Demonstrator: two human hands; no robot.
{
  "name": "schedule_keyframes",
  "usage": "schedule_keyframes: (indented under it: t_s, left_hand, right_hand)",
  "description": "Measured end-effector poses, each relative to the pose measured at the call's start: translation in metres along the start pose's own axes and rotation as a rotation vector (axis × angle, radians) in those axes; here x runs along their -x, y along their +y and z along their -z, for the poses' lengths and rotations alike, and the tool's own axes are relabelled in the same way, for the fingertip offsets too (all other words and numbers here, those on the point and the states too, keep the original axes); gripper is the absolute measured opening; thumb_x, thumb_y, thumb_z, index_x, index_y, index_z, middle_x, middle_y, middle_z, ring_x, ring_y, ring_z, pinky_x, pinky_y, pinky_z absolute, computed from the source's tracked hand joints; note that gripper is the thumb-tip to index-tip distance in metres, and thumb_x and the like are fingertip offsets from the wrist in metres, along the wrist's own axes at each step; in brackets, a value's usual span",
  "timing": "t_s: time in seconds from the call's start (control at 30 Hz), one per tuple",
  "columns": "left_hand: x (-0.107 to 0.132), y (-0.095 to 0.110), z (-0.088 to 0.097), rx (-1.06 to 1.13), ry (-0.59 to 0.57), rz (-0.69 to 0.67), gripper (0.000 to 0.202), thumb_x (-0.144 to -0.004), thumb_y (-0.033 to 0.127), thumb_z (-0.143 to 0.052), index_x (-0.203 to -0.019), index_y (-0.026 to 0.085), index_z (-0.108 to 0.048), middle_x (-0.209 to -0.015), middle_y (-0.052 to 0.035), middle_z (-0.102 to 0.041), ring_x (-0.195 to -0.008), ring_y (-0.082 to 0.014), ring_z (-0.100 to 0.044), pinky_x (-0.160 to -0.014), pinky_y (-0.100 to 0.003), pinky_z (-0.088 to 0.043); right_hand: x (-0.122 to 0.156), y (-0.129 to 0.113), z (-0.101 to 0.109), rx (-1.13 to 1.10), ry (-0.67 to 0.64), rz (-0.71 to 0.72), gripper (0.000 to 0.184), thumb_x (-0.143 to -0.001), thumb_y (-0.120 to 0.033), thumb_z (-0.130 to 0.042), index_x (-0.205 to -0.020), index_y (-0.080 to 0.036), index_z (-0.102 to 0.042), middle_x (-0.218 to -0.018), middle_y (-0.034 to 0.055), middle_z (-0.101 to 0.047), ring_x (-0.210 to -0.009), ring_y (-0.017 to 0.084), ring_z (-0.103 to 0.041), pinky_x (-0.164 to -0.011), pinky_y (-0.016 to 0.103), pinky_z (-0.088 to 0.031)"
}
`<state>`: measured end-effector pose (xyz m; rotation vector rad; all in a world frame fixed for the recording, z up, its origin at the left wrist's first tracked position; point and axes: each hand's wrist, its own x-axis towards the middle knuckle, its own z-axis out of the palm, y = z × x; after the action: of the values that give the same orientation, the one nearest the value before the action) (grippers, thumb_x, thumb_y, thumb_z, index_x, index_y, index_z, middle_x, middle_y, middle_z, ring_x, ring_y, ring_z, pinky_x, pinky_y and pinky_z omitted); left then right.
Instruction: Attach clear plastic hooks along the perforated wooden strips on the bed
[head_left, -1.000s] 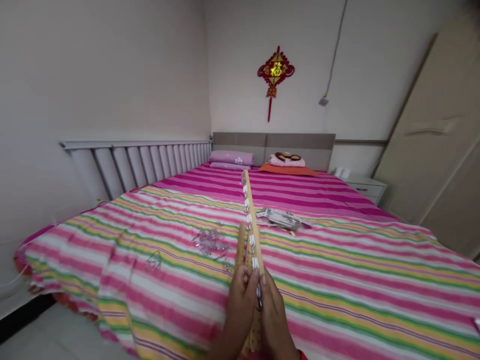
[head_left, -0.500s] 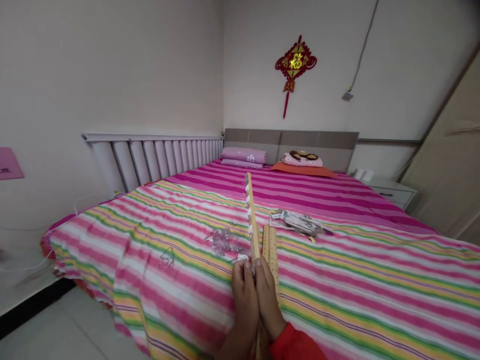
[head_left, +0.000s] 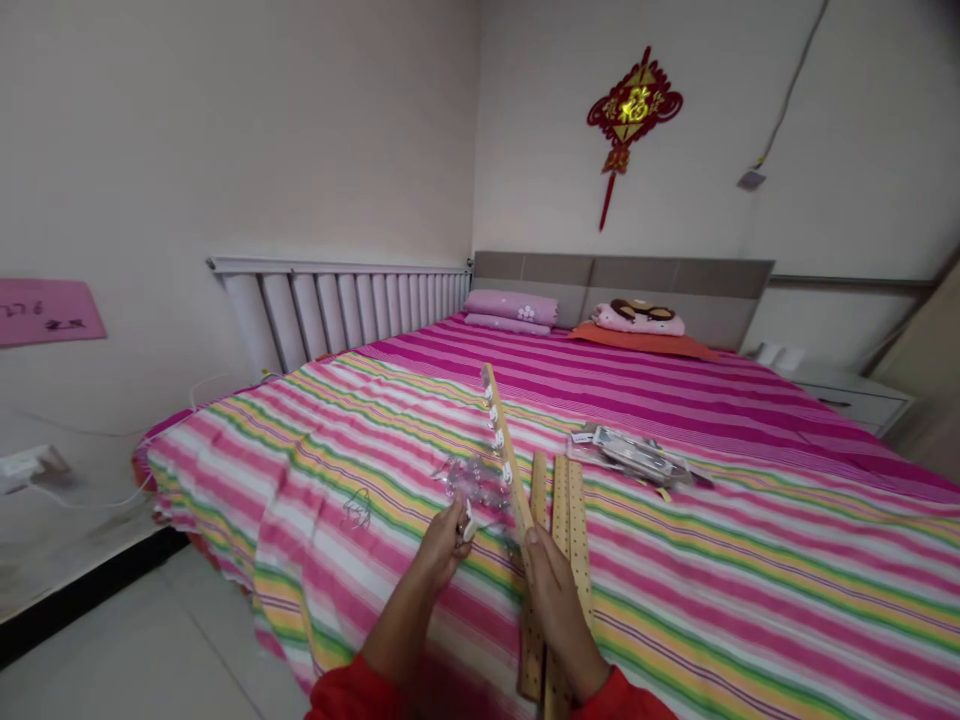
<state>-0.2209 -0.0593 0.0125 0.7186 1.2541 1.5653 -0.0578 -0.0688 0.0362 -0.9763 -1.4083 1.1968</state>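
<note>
My right hand (head_left: 553, 590) is wrapped round the lower part of a narrow wooden strip (head_left: 519, 495), which points up and away from me. Several small white pieces (head_left: 499, 440) line the left edge of this strip. To the left, my left hand (head_left: 436, 552) pinches a small white piece (head_left: 469, 522), apart from the strip; its exact kind is too small to tell. Just beyond that hand lies a crumpled clear plastic bag (head_left: 472, 478) with small parts in it. Several wooden strips with rows of holes (head_left: 576, 515) lie on the bed beneath and beside my right hand.
The striped bedspread (head_left: 735, 560) covers the working surface. Farther back on the right lies a pile of clear packets (head_left: 634, 455). A thin looped outline (head_left: 357, 508) shows on the cloth at left. Folded bedding (head_left: 510, 308) sits by the headboard (head_left: 675, 280); a white radiator (head_left: 337, 300) runs along the wall.
My left hand has left the wooden strip and moved left, now with a small white piece in its fingers. My right hand still grips the strip. The view has turned left.
</note>
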Motion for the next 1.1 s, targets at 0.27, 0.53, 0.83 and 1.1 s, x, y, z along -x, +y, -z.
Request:
schedule_keyframes:
  t_s: [0.27, 0.53, 0.83, 1.1]
  left_hand:
    - [-0.021, 0.010, 0.029, -0.724, 0.287, -0.592, 0.018, -0.074, 0.038, -0.058, -0.070, 0.021, -0.060, -0.080, -0.0050, -0.059, -0.084, -0.0225, -0.054, -0.080, -0.039, -0.044]
    - [0.010, 0.018, -0.042, -0.318, 0.285, -0.388, 0.037, -0.086, 0.050, -0.041, -0.100, 0.019, -0.054, -0.078, -0.0038, -0.062, -0.064, -0.0158, -0.058, -0.059, -0.029, -0.048]
    - [-0.001, 0.035, -0.064, -0.155, 0.352, -0.388, 0.032, -0.083, 0.050, -0.048, -0.068, 0.022, -0.044, -0.058, 0.0046, -0.045, -0.054, -0.0119, -0.043, -0.053, -0.024, -0.036]
    - [-0.019, 0.034, -0.014, -0.130, 0.099, -0.299, 0.033, -0.078, 0.053, -0.053, -0.067, 0.022, -0.049, -0.054, 0.0053, -0.043, -0.049, -0.0113, -0.039, -0.048, -0.023, -0.032]
  right_hand:
    - [0.009, 0.008, 0.003, 0.031, -0.110, -0.060, 0.053, -0.085, -0.055, -0.047, -0.123, -0.019, -0.060, -0.130, 0.0073, -0.059, -0.126, 0.027, -0.047, -0.110, 0.044, -0.028]
    - [0.018, 0.010, -0.005, 0.198, -0.079, 0.092, 0.047, -0.090, -0.047, -0.043, -0.123, -0.019, -0.059, -0.129, 0.0084, -0.060, -0.122, 0.025, -0.051, -0.104, 0.038, -0.038]
    - [0.022, 0.008, 0.000, 0.311, -0.116, 0.172, 0.046, -0.093, -0.040, -0.037, -0.133, -0.020, -0.048, -0.135, 0.0092, -0.053, -0.127, 0.024, -0.045, -0.108, 0.040, -0.033]
    - [0.030, 0.010, 0.013, 0.246, -0.166, 0.112, 0.044, -0.091, -0.043, -0.042, -0.128, -0.022, -0.055, -0.129, 0.0058, -0.060, -0.123, 0.026, -0.050, -0.105, 0.038, -0.038]
